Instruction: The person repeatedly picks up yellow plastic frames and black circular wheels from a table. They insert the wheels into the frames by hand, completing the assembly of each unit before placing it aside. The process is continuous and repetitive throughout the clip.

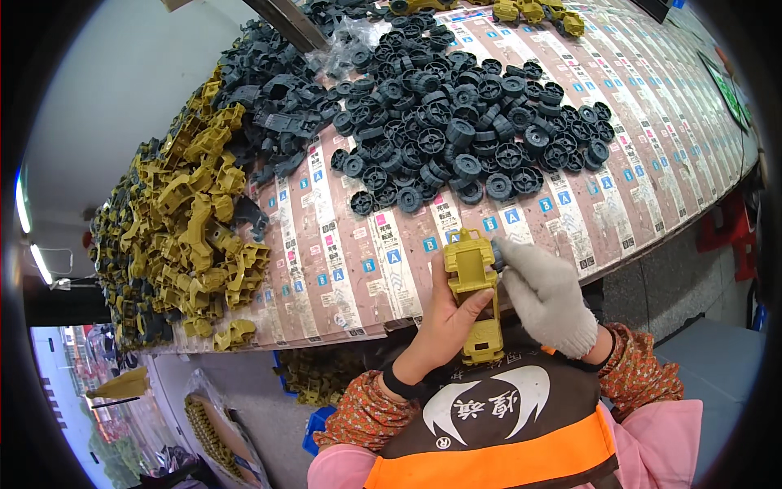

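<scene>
My bare left hand (446,324) is closed around a yellow-green plastic toy truck body (474,273), thumb across its side. The truck is held upright in front of my apron, just off the table edge. My right hand (547,295), in a light grey knitted glove, pinches a small dark toy wheel (498,256) against the truck's upper right side. The gloved fingers hide part of that wheel. Beyond my hands lies a big heap of dark grey toy wheels (460,130) on the table.
The table (358,285) has a striped printed covering and a curved near edge. Yellow-green truck bodies (195,212) are piled at the left, dark grey plastic parts (281,106) behind them. Several yellow-green trucks (538,12) stand at the back. A red stool (729,228) is at the right.
</scene>
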Available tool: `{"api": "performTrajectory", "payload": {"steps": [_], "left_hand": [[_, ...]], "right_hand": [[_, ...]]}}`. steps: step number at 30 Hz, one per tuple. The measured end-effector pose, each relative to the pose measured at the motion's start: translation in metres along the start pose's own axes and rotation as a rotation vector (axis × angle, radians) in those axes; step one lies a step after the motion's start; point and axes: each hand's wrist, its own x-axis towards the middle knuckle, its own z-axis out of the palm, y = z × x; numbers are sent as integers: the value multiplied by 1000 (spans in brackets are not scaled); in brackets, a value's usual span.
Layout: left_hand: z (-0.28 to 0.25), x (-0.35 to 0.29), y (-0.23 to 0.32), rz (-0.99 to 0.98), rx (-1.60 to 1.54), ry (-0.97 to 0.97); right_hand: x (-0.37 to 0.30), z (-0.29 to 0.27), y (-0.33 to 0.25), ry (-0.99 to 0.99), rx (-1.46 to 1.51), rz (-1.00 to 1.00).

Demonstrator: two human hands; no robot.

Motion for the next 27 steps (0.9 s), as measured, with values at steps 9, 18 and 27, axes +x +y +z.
{"api": "performTrajectory", "payload": {"steps": [9, 18, 27], "left_hand": [[6, 2, -1, 42, 126, -46], [-6, 11, 12, -187, -451, 130], [-15, 12, 16, -84, -596, 248]], "right_hand": [[0, -5, -12, -88, 65, 164], [76, -55, 26, 113, -680, 58], [80, -41, 43, 60, -690, -44]]}}
